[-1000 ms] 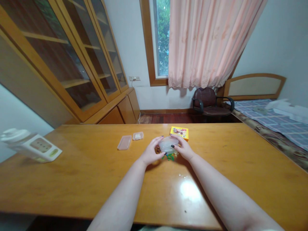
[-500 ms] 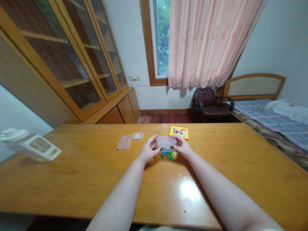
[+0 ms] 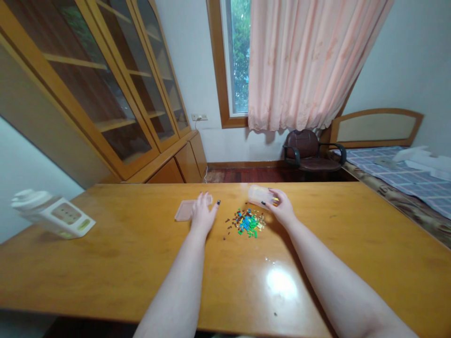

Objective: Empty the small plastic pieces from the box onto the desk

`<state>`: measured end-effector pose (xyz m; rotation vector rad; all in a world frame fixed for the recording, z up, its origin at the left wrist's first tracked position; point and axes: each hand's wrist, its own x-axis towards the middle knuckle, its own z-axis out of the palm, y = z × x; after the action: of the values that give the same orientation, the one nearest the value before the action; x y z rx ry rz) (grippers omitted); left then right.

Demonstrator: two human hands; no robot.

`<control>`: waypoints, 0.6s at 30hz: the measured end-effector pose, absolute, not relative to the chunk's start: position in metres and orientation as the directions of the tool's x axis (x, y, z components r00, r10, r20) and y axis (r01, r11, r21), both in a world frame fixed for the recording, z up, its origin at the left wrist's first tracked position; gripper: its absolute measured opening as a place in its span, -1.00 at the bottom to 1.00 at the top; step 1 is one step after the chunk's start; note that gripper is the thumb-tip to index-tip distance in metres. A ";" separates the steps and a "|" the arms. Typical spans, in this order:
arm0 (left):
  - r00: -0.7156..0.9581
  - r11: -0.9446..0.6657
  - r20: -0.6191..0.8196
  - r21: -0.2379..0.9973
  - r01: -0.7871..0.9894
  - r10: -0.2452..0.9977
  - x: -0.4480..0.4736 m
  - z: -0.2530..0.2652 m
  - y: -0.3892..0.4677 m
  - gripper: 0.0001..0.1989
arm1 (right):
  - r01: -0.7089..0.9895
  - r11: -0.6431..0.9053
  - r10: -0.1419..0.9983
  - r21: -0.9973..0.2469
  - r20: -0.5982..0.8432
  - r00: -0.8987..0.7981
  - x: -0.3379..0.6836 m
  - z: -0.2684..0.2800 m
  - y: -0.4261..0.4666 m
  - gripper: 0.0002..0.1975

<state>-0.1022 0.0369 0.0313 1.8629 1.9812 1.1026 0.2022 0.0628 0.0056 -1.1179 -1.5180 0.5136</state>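
My right hand (image 3: 282,209) grips a clear plastic box (image 3: 258,194) by its right side, thumb in front and fingers behind. The box is tipped and stands just behind a loose pile of small building bricks (image 3: 248,223) in blue, green, brown and cream. To the left of the pile, my left hand (image 3: 203,215) is open, palm down, with its thumb apart from the fingers. It is over a flat clear lid (image 3: 183,211) and a smaller lid (image 3: 210,199), partly covering both. Whether its fingertips touch the small lid I cannot tell.
A white-capped plastic jug (image 3: 54,213) stands at the left of the wooden table (image 3: 123,263). A bit of yellow packaging (image 3: 276,199) shows behind my right hand. Beyond the table are a glass-door cabinet, a brown armchair (image 3: 310,150) and a bed (image 3: 384,162).
Both hands held the clear box over the bricks before. My left hand has let go and moved left to the lids. My right hand has carried the box back and right, uncovering the pile.
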 end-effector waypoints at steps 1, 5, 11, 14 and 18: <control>-0.343 0.129 0.306 0.550 0.825 0.888 -0.113 0.033 0.038 -0.35 | 0.433 0.448 0.837 -0.782 0.537 0.105 0.208 0.004 0.067 -0.49; -0.661 0.616 0.039 0.323 0.718 0.749 -0.142 0.035 0.039 -0.24 | 0.541 0.405 0.826 -0.737 0.548 0.129 0.221 -0.006 0.078 -0.46; -0.664 0.659 -0.088 0.274 0.700 0.742 -0.153 0.033 0.042 -0.45 | 0.584 0.378 0.855 -0.718 0.513 0.077 0.224 -0.016 0.084 -0.46; -0.721 0.691 -0.028 0.315 0.651 0.692 -0.155 0.036 0.041 -0.55 | 0.601 0.377 0.860 -0.705 0.507 0.056 0.225 -0.020 0.087 -0.47; -0.703 0.556 0.205 0.480 0.678 0.681 -0.153 0.041 0.040 -0.54 | 0.658 0.335 0.850 -0.674 0.518 0.097 0.223 -0.016 0.085 -0.42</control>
<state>-0.1529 0.0404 0.0412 1.2084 2.7673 0.8499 0.2232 0.0851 -0.0164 -1.3871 -1.6237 0.2465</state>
